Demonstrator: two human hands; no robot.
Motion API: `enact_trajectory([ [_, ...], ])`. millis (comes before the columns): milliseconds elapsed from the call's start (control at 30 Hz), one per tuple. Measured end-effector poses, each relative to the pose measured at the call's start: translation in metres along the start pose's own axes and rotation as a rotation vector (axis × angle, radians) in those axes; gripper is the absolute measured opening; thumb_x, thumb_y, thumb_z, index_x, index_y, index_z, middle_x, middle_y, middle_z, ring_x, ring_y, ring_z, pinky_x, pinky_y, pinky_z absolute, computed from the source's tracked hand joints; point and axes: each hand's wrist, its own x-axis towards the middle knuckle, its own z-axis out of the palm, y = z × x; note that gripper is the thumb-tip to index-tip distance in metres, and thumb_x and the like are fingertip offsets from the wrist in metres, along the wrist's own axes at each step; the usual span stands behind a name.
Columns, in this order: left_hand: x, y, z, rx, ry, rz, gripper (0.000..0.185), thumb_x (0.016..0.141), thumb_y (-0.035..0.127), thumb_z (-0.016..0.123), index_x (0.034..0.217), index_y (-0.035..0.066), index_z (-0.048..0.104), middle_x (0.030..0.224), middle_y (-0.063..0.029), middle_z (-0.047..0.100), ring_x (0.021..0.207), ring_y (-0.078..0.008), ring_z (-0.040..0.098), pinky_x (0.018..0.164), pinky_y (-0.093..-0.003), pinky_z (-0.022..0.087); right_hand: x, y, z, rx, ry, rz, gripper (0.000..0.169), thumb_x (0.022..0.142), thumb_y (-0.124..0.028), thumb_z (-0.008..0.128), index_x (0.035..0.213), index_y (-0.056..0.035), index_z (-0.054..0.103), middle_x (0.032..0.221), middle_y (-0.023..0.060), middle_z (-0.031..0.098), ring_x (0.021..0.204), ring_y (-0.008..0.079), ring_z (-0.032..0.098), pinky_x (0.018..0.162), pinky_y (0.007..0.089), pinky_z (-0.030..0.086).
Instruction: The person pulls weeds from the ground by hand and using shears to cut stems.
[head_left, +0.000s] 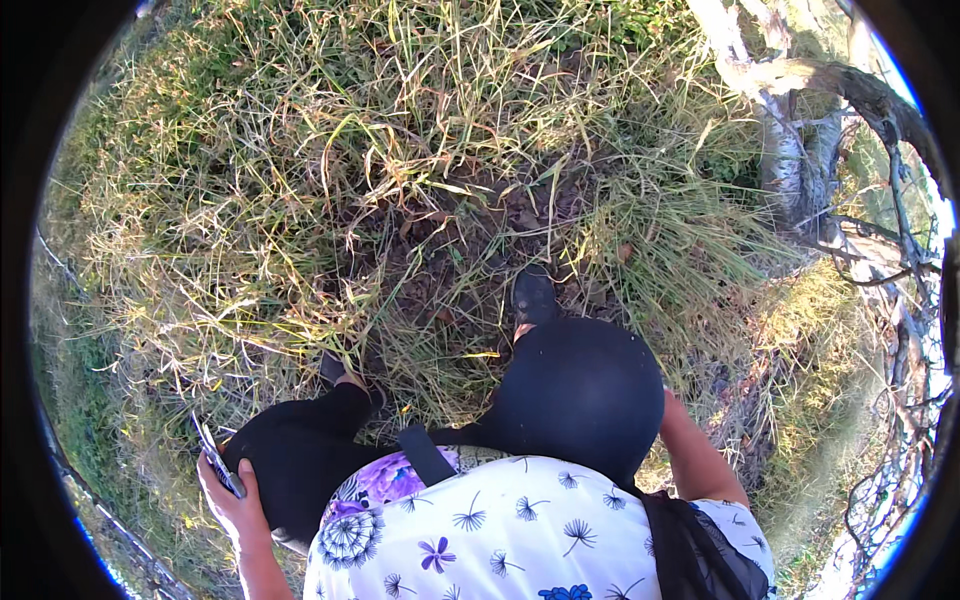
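Observation:
At the lower left, my left hand (234, 501) is closed around a slim hand tool (226, 471) beside my left knee. The tool has a dark body and thin, pale, pointed parts that stick up past the fingers; its exact kind is unclear. My right forearm (699, 454) runs down beside my right knee (581, 390), and the knee hides the right hand. Both legs are bent in dark trousers. A dark shoe (534, 295) is on the ground ahead of the right knee. Before me lies a patch of dark soil (442, 255) with dry leaves.
Tall, partly dried grass (450, 90) surrounds the soil patch. A pale tree trunk (787, 150) with a thick curved branch (862, 86) rises at the upper right. Thin bare twigs (900, 255) tangle along the right rim. A denser green grass clump (675, 232) leans near the trunk.

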Motion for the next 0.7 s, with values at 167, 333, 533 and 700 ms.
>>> enact_trajectory([
  [167,-0.003,-0.008,-0.002,-0.007,0.036,-0.007,0.057,0.081,0.018,0.060,0.130,-0.001,0.036,0.116,-0.0157,0.054,0.110,-0.0333,0.049,0.097,-0.0409,0.034,0.002,-0.109,-0.207,0.176,0.653,-0.144,0.035,0.088,-0.035,0.047,0.109,-0.0099,0.059,0.108,0.0155,0.061,0.100,0.0315,0.058,0.089,0.0388,0.044],
  [333,0.005,0.001,0.002,-0.076,-0.025,-0.035,0.057,0.080,0.017,0.060,0.129,0.000,0.037,0.116,-0.0157,0.054,0.111,-0.0305,0.049,0.099,-0.0399,0.033,0.079,-0.085,-0.320,-0.151,0.765,0.034,0.027,0.086,-0.022,0.050,0.103,-0.0056,0.064,0.111,0.0193,0.060,0.105,0.0343,0.056,0.088,0.0418,0.046],
  [533,0.012,0.004,-0.004,-0.068,-0.010,-0.065,0.053,0.078,0.013,0.058,0.126,-0.001,0.040,0.111,-0.0154,0.054,0.108,-0.0290,0.050,0.098,-0.0376,0.035,0.223,-0.093,-0.346,0.572,0.985,0.128,0.050,0.081,-0.035,0.057,0.121,-0.0058,0.051,0.117,0.0197,0.057,0.107,0.0332,0.056,0.093,0.0361,0.044],
  [700,0.039,0.018,0.010,-0.133,-0.084,-0.067,0.050,0.078,0.013,0.057,0.123,-0.003,0.042,0.109,-0.0152,0.054,0.106,-0.0287,0.051,0.096,-0.0370,0.036,0.318,-0.127,-0.303,0.782,0.877,-0.779,0.040,0.087,-0.027,0.050,0.121,-0.0070,0.053,0.114,0.0149,0.058,0.098,0.0255,0.057,0.088,0.0318,0.045],
])
